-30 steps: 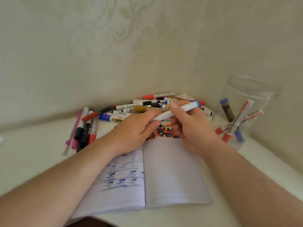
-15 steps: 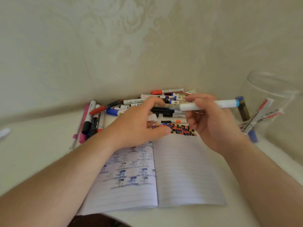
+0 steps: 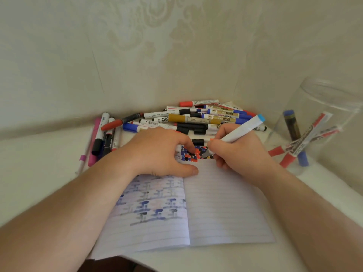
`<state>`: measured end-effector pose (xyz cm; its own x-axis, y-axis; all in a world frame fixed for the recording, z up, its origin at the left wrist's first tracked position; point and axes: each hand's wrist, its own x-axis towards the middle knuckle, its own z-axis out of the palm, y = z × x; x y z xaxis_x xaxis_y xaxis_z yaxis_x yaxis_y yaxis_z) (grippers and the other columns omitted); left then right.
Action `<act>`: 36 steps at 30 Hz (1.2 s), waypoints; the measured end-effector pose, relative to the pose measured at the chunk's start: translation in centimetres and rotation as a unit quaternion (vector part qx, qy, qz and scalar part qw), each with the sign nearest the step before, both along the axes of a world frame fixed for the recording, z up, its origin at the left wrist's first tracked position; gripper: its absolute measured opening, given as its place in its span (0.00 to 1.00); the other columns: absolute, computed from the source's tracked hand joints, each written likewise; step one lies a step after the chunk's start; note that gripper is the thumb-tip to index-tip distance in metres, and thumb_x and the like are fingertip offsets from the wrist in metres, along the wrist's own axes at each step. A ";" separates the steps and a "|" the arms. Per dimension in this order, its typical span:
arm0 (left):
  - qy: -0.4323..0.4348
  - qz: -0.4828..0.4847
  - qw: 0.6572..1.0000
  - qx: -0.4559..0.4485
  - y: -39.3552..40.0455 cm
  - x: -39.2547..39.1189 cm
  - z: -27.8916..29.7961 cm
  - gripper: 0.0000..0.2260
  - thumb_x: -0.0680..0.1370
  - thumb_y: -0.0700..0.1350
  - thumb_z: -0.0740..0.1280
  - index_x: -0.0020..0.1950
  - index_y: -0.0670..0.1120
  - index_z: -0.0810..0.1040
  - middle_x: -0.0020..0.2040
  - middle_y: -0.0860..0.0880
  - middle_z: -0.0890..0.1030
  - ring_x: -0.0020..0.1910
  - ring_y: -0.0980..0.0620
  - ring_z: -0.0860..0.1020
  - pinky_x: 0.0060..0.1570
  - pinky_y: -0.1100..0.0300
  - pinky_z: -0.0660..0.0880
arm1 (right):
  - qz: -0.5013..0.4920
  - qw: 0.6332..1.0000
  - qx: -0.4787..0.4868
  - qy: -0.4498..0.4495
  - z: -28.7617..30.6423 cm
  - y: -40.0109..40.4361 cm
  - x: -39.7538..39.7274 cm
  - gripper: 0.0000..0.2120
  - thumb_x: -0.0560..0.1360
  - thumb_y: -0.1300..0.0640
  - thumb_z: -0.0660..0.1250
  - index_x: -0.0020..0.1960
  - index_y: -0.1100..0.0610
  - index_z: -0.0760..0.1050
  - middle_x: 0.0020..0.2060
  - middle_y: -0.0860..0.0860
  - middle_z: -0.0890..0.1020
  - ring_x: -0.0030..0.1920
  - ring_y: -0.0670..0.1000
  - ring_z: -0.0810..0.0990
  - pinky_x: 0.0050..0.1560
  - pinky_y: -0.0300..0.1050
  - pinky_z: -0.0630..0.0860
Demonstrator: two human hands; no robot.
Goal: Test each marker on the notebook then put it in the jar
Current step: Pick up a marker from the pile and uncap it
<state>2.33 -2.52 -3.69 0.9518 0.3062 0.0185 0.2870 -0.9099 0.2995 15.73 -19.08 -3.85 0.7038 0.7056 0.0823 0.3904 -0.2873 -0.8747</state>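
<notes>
An open lined notebook [image 3: 225, 209] lies in front of me, with a patch of coloured dots [image 3: 189, 154] at the top of its right page. My right hand [image 3: 241, 154] grips a white marker [image 3: 242, 130] with a light blue end, its grey tip touching the page beside the dots. My left hand [image 3: 157, 152] rests on the notebook's top edge with its fingers curled, and a small white piece, seemingly the marker's cap, shows under them. At the right stands a clear jar [image 3: 334, 99] holding several markers.
A pile of markers [image 3: 196, 119] lies against the wall behind the notebook. Several more pens [image 3: 102, 138] lie to the left of it. Blue and black ink marks cover the left page. Walls close in at the back and right.
My right hand turned the uncapped marker from level in the air down onto the page. My left hand dropped onto the notebook's top edge.
</notes>
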 end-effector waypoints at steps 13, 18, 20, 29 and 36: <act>0.000 0.002 1.000 -0.005 0.0 -0.1 0.0 0.24 0.66 0.74 0.71 0.59 0.68 0.78 0.39 0.63 0.75 0.41 0.64 0.73 0.39 0.58 0.68 | -0.004 0.999 -0.030 -0.031 -0.5 0.6 -0.5 0.08 0.75 0.60 0.74 0.39 0.58 0.77 0.28 0.55 0.83 0.27 0.48 0.81 0.30 0.45 0.78; 0.007 -0.001 1.000 -0.004 -0.1 -0.1 0.1 0.24 0.67 0.73 0.71 0.60 0.68 0.78 0.40 0.64 0.74 0.42 0.63 0.73 0.41 0.58 0.70 | -0.019 0.999 -0.030 -0.036 -0.6 0.5 -0.4 0.08 0.74 0.60 0.72 0.39 0.58 0.74 0.28 0.56 0.82 0.25 0.47 0.78 0.27 0.42 0.73; 0.008 0.001 1.000 -0.004 0.0 -0.1 0.1 0.24 0.67 0.74 0.71 0.60 0.68 0.78 0.40 0.63 0.75 0.42 0.64 0.73 0.42 0.58 0.71 | -0.014 0.999 -0.026 -0.024 -0.6 0.5 -0.3 0.09 0.75 0.60 0.72 0.38 0.58 0.75 0.28 0.55 0.82 0.25 0.47 0.79 0.28 0.44 0.75; 0.006 0.006 1.000 -0.008 -0.1 -0.2 0.2 0.24 0.67 0.72 0.72 0.60 0.67 0.78 0.39 0.63 0.74 0.40 0.63 0.73 0.40 0.58 0.70 | -0.011 0.999 -0.030 -0.036 -0.4 0.5 -0.6 0.09 0.73 0.62 0.72 0.39 0.60 0.73 0.27 0.54 0.79 0.24 0.46 0.76 0.25 0.40 0.71; 0.008 0.010 1.000 -0.012 -0.3 -0.2 0.5 0.23 0.67 0.72 0.72 0.60 0.68 0.78 0.39 0.63 0.74 0.40 0.64 0.73 0.38 0.59 0.68 | -0.002 0.999 -0.024 -0.036 -0.6 0.4 -0.4 0.10 0.75 0.59 0.73 0.38 0.56 0.74 0.27 0.53 0.82 0.25 0.45 0.78 0.28 0.38 0.72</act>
<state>2.13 -2.85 -3.23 0.9457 0.3250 -0.0044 0.3097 -0.8969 0.3155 15.29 -18.70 -4.41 0.7003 0.7069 0.0994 0.4512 -0.3304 -0.8290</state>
